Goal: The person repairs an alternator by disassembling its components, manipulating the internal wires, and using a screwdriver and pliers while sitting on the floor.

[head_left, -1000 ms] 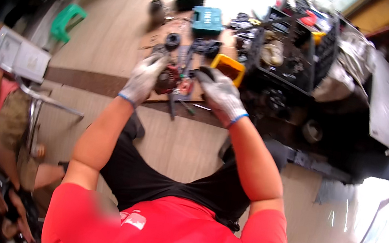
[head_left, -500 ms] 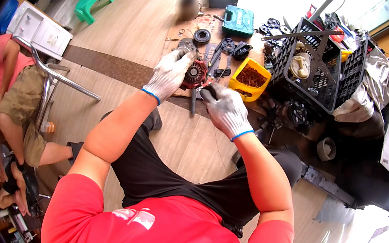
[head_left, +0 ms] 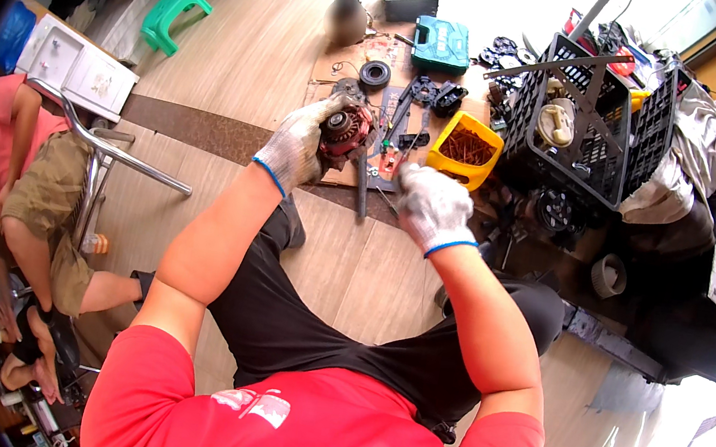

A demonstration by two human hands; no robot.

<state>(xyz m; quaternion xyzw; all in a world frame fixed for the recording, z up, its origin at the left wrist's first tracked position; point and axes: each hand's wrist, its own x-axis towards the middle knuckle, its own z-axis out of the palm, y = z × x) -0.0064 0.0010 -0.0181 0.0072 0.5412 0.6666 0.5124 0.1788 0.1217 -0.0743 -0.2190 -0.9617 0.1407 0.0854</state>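
Note:
My left hand [head_left: 298, 144], in a white knit glove with a blue cuff, is closed round a red round motor part [head_left: 345, 130] with a dark finned centre. It is raised over a cardboard sheet [head_left: 327, 82] on the floor. To its right my right hand [head_left: 436, 205], gloved alike, has its fingers curled in and is slightly blurred. A thin dark rod shows by its fingertips; whether the hand grips it I cannot make out. A dark bar [head_left: 361, 186] lies just below the motor part. Right beside my right hand stands a yellow container [head_left: 434, 158] of copper-coloured pieces.
A black ring [head_left: 374, 74], black plastic parts [head_left: 435, 95] and a teal tool case [head_left: 441, 45] lie farther off. Black crates [head_left: 606, 181] with scrap stand on the right. A green stool [head_left: 163, 18] is far left; another person [head_left: 44, 179] sits at the left by a metal-framed chair.
My left hand has tilted and lifted the red motor part slightly toward me and left. My right hand has moved away from it, to the right and a little nearer me.

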